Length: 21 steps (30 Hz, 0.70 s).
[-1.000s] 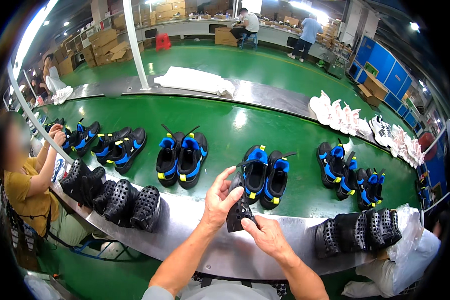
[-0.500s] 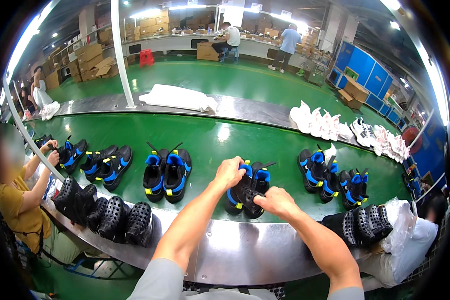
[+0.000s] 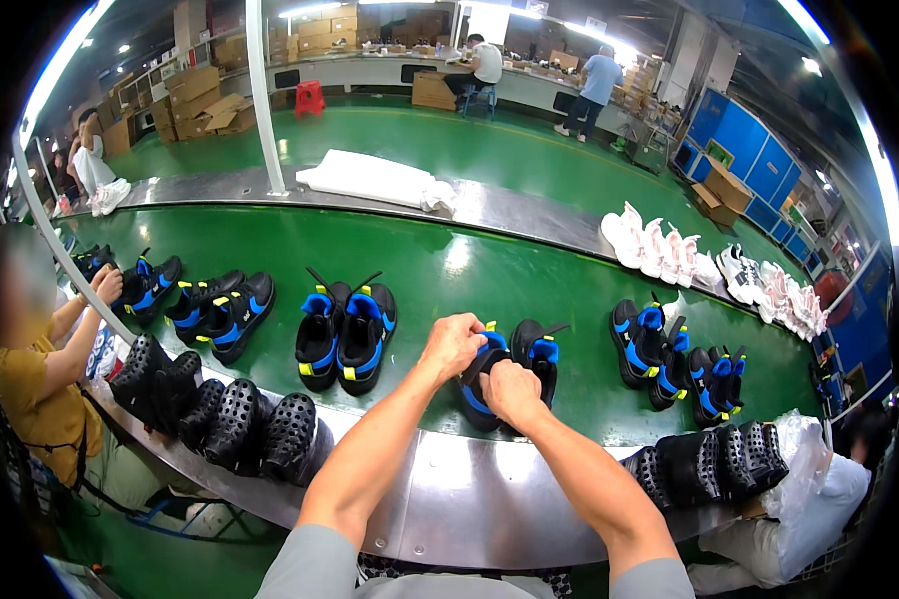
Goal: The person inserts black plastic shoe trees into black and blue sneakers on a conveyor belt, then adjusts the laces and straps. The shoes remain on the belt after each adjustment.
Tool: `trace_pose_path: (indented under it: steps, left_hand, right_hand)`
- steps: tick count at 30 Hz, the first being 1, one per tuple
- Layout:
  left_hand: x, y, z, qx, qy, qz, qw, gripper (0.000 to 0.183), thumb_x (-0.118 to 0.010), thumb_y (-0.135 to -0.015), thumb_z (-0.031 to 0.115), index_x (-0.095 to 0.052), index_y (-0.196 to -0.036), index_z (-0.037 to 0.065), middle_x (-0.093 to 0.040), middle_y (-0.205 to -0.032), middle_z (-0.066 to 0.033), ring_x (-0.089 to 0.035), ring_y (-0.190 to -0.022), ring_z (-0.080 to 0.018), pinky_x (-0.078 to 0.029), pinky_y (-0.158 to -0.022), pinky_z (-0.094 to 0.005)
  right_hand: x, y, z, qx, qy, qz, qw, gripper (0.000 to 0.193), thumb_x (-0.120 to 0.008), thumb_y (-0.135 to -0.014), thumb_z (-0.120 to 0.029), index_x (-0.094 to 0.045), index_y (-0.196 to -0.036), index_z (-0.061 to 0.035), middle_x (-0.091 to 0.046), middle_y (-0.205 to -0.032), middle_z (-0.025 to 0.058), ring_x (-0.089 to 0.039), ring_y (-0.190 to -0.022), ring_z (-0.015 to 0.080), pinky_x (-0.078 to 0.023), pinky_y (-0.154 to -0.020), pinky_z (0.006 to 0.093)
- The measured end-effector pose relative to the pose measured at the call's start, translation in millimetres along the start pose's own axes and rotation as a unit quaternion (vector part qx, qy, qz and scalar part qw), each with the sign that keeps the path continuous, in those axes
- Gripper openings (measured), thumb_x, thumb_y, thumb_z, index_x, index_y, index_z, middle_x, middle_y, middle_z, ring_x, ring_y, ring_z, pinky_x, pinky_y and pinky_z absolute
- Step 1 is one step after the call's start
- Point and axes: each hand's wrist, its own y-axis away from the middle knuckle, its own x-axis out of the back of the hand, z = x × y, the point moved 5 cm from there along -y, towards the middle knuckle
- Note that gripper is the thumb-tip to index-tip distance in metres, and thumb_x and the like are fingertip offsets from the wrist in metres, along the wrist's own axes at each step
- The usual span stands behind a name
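Both of the person's forearms reach forward from the steel table edge (image 3: 469, 499) to a pair of black sandals with blue lining (image 3: 514, 374) lying on the green conveyor belt (image 3: 449, 270). The left hand (image 3: 451, 344) is curled shut over the top strap of the left sandal of that pair, knuckles up. The right hand (image 3: 509, 391) is closed on the same sandal's near side, just below the left hand and touching it; its fingertips are hidden under the hand.

Left of that pair, on the belt, stands another black and blue pair (image 3: 345, 334), and further left two more pairs (image 3: 220, 309). Right of the held pair sit two further pairs (image 3: 674, 359). Nearer than the held pair, on the steel edge, rows of black perforated clogs (image 3: 220, 414) lie to the left and more clogs (image 3: 709, 464) to the right. Beyond the held pair, across the belt, lie white sheets (image 3: 375, 180) and a row of white shoes (image 3: 659, 245). A person in a yellow shirt (image 3: 35, 389) works far to the left.
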Motion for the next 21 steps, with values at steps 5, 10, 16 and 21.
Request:
trace_pose_path:
  steps: [5,10,16,21]
  left_hand:
    - [-7,2,3,-0.013,0.031,-0.041,0.999,0.018,-0.075,-0.084,0.012,-0.073,-0.097,0.0,-0.073,-0.082,-0.0132,-0.069,-0.076,-0.0204,-0.055,-0.071,-0.0356]
    - [-3,6,1,-0.011,0.065,-0.002,0.998,0.02,-0.075,-0.084,0.014,-0.073,-0.099,0.0,-0.074,-0.086,-0.014,-0.071,-0.08,-0.0239,-0.055,-0.073,-0.0397]
    - [-2,39,-20,0.034,0.068,-0.007,0.997,0.096,-0.087,-0.073,0.028,-0.041,-0.152,0.0,-0.054,-0.143,-0.0258,-0.051,-0.136,-0.0361,-0.039,-0.117,-0.0416]
    - [-35,48,-17,0.015,0.042,0.027,0.999,0.075,-0.075,-0.073,0.011,-0.053,-0.144,0.003,-0.058,-0.141,-0.0188,-0.055,-0.131,-0.0351,-0.043,-0.113,-0.039]
  right_hand:
    - [-6,-13,-7,0.047,0.142,-0.066,0.987,0.021,-0.064,-0.092,-0.022,-0.074,-0.083,-0.0057,-0.076,-0.084,0.0144,-0.076,-0.08,0.0317,-0.061,-0.068,0.0427]
    - [-23,-37,-3,-0.013,0.083,0.026,0.996,0.018,-0.063,-0.09,-0.019,-0.076,-0.083,-0.0081,-0.077,-0.085,0.0145,-0.076,-0.078,0.0305,-0.061,-0.068,0.0429]
    - [36,39,30,0.091,-0.117,0.185,0.972,0.046,-0.076,-0.083,-0.021,-0.063,-0.121,0.0008,-0.068,-0.107,0.0156,-0.061,-0.103,0.0345,-0.049,-0.089,0.0469]
    - [2,65,63,0.126,0.102,0.158,0.974,0.029,-0.079,-0.076,-0.024,-0.069,-0.097,-0.0056,-0.068,-0.096,0.0109,-0.056,-0.105,0.0288,-0.041,-0.088,0.0443]
